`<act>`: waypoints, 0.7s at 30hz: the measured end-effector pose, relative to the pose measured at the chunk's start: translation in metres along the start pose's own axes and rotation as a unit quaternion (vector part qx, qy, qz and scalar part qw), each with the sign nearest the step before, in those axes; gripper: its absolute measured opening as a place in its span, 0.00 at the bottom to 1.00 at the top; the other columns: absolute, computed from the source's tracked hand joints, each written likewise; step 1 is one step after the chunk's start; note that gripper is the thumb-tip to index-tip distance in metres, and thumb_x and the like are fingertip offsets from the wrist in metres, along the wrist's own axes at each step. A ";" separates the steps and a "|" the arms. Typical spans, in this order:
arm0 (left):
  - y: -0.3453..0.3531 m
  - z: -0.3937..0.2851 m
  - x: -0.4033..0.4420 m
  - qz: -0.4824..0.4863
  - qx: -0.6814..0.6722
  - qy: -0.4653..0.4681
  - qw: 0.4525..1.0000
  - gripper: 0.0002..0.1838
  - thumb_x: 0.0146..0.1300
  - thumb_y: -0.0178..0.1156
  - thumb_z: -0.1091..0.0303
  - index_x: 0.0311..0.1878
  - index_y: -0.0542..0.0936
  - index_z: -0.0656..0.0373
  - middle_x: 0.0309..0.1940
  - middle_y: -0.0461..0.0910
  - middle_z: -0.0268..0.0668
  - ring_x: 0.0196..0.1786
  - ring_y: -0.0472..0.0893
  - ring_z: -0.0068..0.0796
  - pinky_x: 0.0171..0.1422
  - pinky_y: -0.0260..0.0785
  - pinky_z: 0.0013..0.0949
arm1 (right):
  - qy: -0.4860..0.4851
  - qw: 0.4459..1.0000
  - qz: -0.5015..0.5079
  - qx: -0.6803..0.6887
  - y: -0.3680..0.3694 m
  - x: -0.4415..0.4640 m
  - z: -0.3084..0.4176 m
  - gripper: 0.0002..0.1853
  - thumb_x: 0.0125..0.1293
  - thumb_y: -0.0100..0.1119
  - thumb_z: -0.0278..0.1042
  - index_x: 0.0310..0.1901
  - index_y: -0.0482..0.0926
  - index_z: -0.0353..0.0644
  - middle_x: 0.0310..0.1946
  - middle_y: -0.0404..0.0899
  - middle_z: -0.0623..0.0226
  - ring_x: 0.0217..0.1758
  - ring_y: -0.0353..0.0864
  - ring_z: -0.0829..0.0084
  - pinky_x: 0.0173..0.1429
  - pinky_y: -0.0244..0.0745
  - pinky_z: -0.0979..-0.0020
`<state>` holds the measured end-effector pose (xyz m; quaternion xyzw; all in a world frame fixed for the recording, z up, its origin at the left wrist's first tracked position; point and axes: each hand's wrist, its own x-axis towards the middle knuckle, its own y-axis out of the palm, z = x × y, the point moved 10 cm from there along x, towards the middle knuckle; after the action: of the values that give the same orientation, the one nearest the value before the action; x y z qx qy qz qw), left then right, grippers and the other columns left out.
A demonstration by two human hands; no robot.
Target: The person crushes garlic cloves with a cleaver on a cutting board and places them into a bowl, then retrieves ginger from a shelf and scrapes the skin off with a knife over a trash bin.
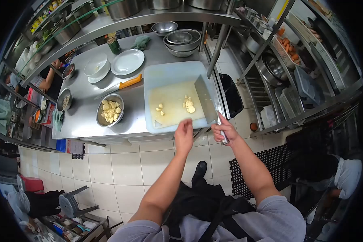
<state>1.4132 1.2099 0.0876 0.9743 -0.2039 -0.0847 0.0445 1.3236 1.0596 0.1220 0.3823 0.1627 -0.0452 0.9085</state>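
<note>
My right hand (224, 132) is closed round the metal handle of a cleaver (205, 99). The broad blade stands over the right side of a white cutting board (165, 74). Close to the board's front edge is my left hand (184, 133), its fingers curled together; whether anything is between them is hidden. On the board lie two small groups of pale peeled garlic cloves: one pile (188, 105) near the blade, partly crushed, and a few cloves (160, 109) further left. A metal bowl (99, 117) full of garlic cloves (111, 111) stands left of the board.
An orange-handled knife (131, 81) lies behind the bowl, near a white plate (127, 62) and a clear bowl (97, 65). Stacked metal bowls (183, 42) stand at the back. A shelf edge (149, 20) overhangs the table. A black bin (231, 97) is at right; other people are nearby.
</note>
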 end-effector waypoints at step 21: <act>-0.099 -0.185 0.045 -0.304 0.334 0.337 0.826 0.12 0.67 0.58 0.74 0.53 0.78 0.62 0.61 0.78 0.52 0.67 0.75 0.53 0.72 0.65 0.45 | 0.219 0.946 0.229 0.070 0.130 0.021 -0.057 0.47 0.70 0.49 0.21 0.81 0.40 0.75 0.23 0.64 0.68 0.14 0.64 0.79 0.21 0.66 0.69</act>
<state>1.5260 1.2915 0.2510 0.9103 0.1149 0.3127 -0.2456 1.3552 1.1920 0.1664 0.4721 0.2622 0.2375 0.8074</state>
